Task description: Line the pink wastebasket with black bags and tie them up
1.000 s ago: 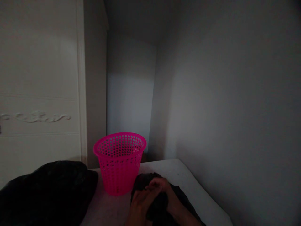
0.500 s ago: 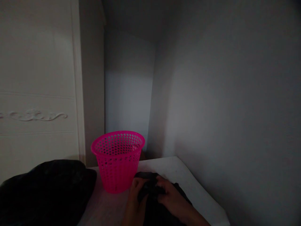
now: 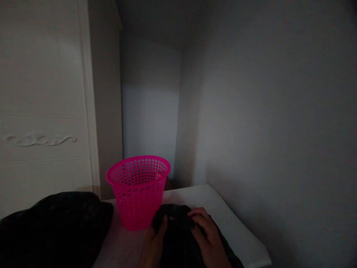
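Note:
A dark garment (image 3: 178, 232) lies bunched on the white surface (image 3: 220, 219) at the bottom middle. My left hand (image 3: 153, 247) rests along its left side, thumb up against the cloth. My right hand (image 3: 208, 238) lies on top of it at the right, fingers curled over the fabric. Both hands press on the same garment. A bright pink perforated basket (image 3: 138, 190) stands upright just behind and left of the garment, almost touching it. The room is dim and cloth details are hard to see.
A large dark heap of cloth (image 3: 52, 227) covers the surface at the lower left. A white wardrobe door (image 3: 41, 111) with carved trim stands at the left. A plain wall (image 3: 264, 130) closes off the right, and the surface's edge runs along it.
My hands have shifted on the dark garment: from bunched together over it to spread apart, left on its side, right on top. The view has drifted slightly.

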